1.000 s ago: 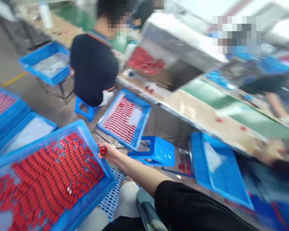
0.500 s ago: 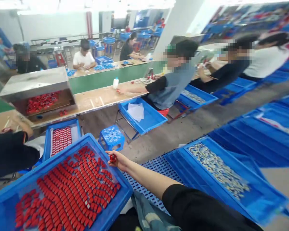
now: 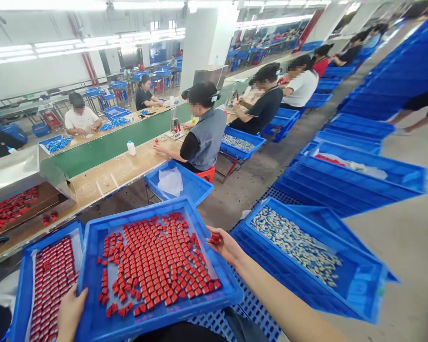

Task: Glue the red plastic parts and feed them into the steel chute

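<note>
A shallow blue plastic tray [image 3: 142,326] is held up in front of me, carrying many small red block-like pieces [image 3: 153,256] in slanting rows, with looser ones along its left and lower edges. My left hand [image 3: 71,308] grips the tray's left side, thumb over the rim and the other fingers mostly hidden. At the right rim, my right hand [image 3: 225,244] is closed on the tray's edge and also has a small red piece [image 3: 216,238] in its fingers. A translucent liner lies under the pieces.
Another blue tray [image 3: 21,285] with red pieces stands at left, partly behind mine. A bench [image 3: 103,183] runs ahead with seated people. To the right are stacked trays [image 3: 356,270], one with pale pieces, over grey floor. A tray with white sheeting [image 3: 178,187] stands in front.
The view has swung right, and the held tray now appears nearer the middle and more level. My left hand has come into view on its left side; my right hand stays at its right rim.
</note>
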Demonstrator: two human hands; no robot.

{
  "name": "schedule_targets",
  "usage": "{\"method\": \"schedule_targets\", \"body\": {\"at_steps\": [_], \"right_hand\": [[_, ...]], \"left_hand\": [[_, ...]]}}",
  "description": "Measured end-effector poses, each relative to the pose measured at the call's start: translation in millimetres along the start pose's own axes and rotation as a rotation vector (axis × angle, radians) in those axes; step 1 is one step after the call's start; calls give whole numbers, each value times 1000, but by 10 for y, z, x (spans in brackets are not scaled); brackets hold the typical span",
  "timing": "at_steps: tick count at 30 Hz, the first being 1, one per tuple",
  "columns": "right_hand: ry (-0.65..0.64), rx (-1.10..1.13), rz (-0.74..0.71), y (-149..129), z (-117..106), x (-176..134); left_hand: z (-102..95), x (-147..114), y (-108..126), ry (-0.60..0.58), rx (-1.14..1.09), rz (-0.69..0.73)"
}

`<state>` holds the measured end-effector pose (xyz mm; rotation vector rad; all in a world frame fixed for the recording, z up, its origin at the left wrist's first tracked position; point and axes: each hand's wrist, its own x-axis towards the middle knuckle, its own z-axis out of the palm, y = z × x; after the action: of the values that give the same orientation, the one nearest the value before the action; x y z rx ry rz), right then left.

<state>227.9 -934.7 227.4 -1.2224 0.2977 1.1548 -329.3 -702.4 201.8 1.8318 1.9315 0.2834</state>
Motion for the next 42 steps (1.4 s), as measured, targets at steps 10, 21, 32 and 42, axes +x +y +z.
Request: {"method": "schedule_targets", "body": {"at_steps": [10,21,32,42], "right_hand": [[138,82,-152,-428,75,1173],[23,-98,-199,-2468,1770,3223],[-154,-257,-121,-3938,3176,5941],[-222,-315,-103,-4372,3850,6846]], "left_hand": [[639,2099,1534,-127,-40,184],[1105,3508,2894,-92,-87,81],[2052,4746,4071,82,-151,-101],[2429,5158,4374,174,-344,-161]]}}
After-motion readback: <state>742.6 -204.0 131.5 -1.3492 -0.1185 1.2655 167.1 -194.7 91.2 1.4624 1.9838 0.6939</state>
